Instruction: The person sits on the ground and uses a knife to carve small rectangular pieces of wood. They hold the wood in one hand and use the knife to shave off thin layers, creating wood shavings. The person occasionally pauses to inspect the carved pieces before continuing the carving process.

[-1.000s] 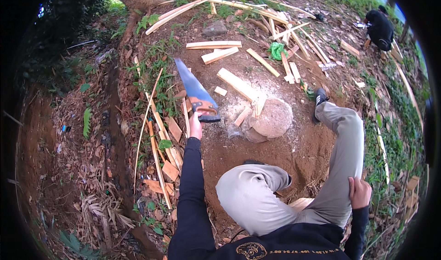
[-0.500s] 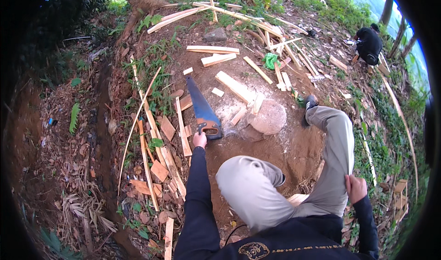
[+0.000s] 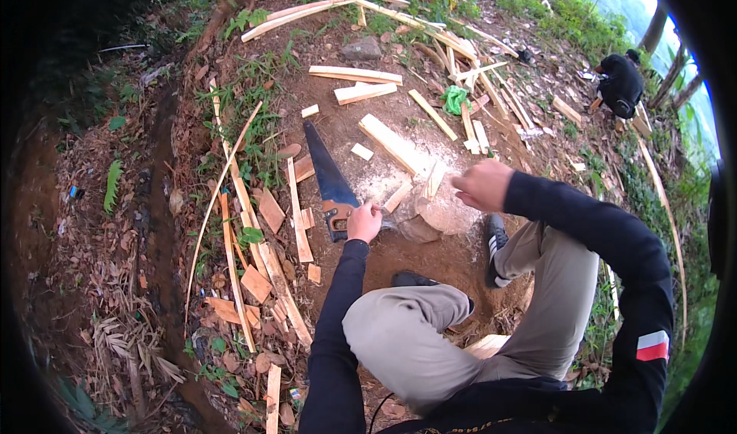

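The left hand rests on the bare dirt ground, fingers curled around the orange-and-black handle of a dark-bladed handsaw; the blade lies flat and extends away from the fingers. The right hand hovers above a rounded pale stone, fingers loosely bent and holding nothing visible. Just beyond the right fingers lies a long pale wooden plank, one end near the stone. Farther out, split pale wooden slats lie scattered. At far right, a crouching person in dark clothing works.
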The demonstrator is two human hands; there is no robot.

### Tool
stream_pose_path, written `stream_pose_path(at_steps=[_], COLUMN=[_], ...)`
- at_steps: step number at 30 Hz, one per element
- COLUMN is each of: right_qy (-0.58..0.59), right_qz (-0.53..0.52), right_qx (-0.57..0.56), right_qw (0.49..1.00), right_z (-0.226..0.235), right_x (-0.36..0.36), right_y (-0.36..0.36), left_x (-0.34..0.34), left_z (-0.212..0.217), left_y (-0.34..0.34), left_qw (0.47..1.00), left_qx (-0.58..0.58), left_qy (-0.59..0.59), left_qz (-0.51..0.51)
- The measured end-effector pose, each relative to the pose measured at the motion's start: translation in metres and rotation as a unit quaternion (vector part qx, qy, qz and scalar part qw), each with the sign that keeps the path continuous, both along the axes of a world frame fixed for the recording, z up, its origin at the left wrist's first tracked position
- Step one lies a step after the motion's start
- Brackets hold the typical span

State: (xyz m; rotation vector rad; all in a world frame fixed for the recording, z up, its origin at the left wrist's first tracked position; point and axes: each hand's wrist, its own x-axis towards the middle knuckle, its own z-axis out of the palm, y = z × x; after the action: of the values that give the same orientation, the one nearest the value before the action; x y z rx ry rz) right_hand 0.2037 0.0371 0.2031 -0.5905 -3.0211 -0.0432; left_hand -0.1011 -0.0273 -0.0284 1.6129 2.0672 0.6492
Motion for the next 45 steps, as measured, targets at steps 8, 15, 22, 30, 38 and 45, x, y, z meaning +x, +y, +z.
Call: stream_pose_path(at_steps=[8,15,22,30,38,45], right_qy=[-0.093,-0.074,0.032,-0.255,-0.319,-0.189], right_qz=[0.061,0.109,0.111,-0.058,-0.154,-0.078], right_qx=[0.108,0.123,0.137,-0.053,-0.476,-0.18], right_qw=[0.988,0.984,0.984,0.964,0.805,0.962], right_z=[-0.135,-0.156,-0.182,-0.155,-0.137,-0.175], right_x=[-0.023,-0.025,-0.031,-0.031,0.017,0.041], right_y=[0.094,0.118,0.135,0.132,0.144,0.137], left_x=[0.027,0.036,0.037,0.028,0.069,0.118], left_z=[-0.04,-0.028,-0.026,0.026,0.107,0.103], left_y=[0.031,0.046,0.066,0.028,0.018,0.053], left_qw=[0.984,0.953,0.944,0.862,0.858,0.868], left_qx=[0.058,0.015,-0.036,-0.098,-0.198,-0.191], left_qy=[0.158,0.257,0.271,-0.492,-0.471,-0.458], left_qz=[-0.064,-0.158,-0.184,0.076,0.047,0.022])
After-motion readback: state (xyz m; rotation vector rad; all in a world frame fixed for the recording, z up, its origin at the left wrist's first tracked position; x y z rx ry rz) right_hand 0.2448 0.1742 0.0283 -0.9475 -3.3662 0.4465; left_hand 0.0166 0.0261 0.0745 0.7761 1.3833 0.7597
